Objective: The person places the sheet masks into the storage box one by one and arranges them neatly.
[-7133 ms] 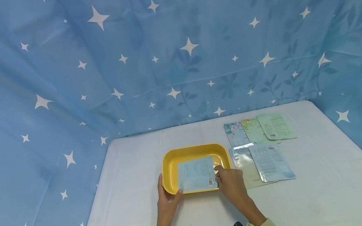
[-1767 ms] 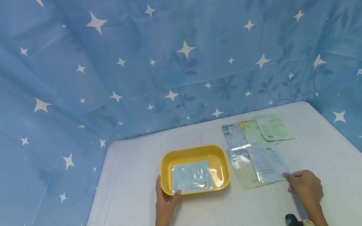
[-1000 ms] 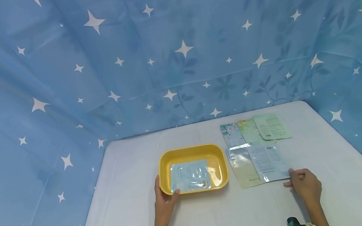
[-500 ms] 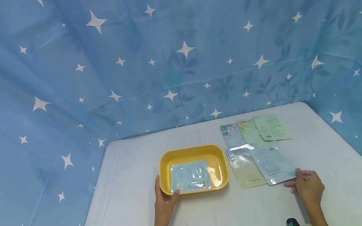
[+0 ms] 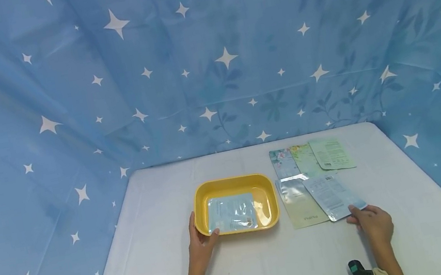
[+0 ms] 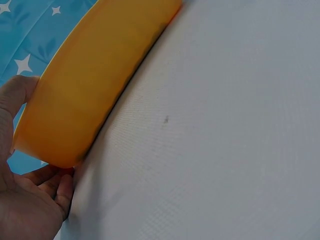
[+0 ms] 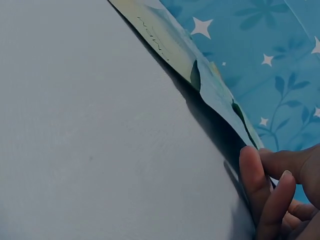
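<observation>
My left hand [image 5: 201, 249] grips the near left corner of a yellow plastic tray [image 5: 233, 184], thumb over the rim. In the left wrist view its fingers curl at the base of the tray wall [image 6: 85, 90]. One light blue sheet mask packet [image 5: 230, 214] lies inside the tray. To the right, my right hand [image 5: 375, 224] pinches another pale blue sheet mask packet [image 5: 331, 194] by its near right corner. In the right wrist view, thumb and fingertips meet on that packet [image 7: 220, 110], its near edge raised off the table. Beneath it lies a silver and beige packet [image 5: 301, 207].
Behind these lie a flowered blue packet [image 5: 283, 163], a flowered green packet [image 5: 306, 161] and a pale green packet [image 5: 333, 154], overlapping. All rest on a white-covered table [image 5: 270, 266]. A blue star-printed curtain [image 5: 207, 61] stands around its back and sides.
The right hand has let go of the packet in the tray and moved right to the pale blue packet, which it now pinches and has turned slightly. The left hand keeps its grip.
</observation>
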`<state>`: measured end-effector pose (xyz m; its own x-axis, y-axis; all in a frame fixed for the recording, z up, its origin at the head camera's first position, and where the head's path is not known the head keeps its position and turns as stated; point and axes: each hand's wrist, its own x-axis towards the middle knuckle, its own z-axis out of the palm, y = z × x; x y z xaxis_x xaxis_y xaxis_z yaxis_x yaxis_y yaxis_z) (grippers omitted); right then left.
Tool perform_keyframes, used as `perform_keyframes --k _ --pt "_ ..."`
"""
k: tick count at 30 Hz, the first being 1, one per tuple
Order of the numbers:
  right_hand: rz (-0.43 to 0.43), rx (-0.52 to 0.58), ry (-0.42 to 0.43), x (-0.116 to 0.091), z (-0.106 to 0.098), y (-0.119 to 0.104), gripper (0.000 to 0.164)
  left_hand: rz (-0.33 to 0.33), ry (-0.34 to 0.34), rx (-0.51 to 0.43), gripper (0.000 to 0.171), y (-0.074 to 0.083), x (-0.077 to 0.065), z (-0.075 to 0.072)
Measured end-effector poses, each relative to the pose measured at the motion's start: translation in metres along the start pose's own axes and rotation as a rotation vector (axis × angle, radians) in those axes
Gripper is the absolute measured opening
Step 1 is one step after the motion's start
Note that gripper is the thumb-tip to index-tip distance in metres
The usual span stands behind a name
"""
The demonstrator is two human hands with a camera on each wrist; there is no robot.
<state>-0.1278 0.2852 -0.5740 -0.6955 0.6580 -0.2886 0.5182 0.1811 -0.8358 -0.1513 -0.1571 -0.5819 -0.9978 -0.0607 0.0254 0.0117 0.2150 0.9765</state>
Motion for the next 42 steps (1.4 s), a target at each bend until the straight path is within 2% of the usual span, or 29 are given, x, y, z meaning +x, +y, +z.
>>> perform_keyframes --k 5,10,16,24,30,36,42 --pt "0.023 0.026 -0.016 -0.0004 0.0001 0.0000 0.045 -0.005 0.001 0.012 0.092 0.0013 -0.0004 0.0002" --pt "-0.018 -0.002 -0.004 -0.0019 0.0007 0.0007 0.042 -0.008 0.005 0.010 0.093 0.0014 0.0003 0.0006" --pt "-0.035 -0.024 0.011 -0.0043 0.0009 -0.0005 0.042 -0.016 -0.003 0.008 0.093 0.0006 0.0016 0.0008" --pt "-0.055 0.021 -0.014 -0.0055 -0.0008 0.0015 0.041 -0.014 -0.002 0.002 0.093 0.0008 0.0010 0.0003" --pt "-0.085 -0.019 0.018 -0.0082 -0.0014 -0.0013 0.039 -0.007 -0.006 0.010 0.093 0.0011 0.0022 -0.0001" --pt "-0.068 -0.018 0.033 -0.0082 -0.0013 -0.0046 0.039 -0.004 0.002 0.004 0.093 0.0013 0.0019 -0.0002" --pt "-0.035 0.036 0.008 -0.0081 -0.0021 -0.0066 0.049 -0.008 -0.006 -0.006 0.093 0.0003 0.0012 0.0000"
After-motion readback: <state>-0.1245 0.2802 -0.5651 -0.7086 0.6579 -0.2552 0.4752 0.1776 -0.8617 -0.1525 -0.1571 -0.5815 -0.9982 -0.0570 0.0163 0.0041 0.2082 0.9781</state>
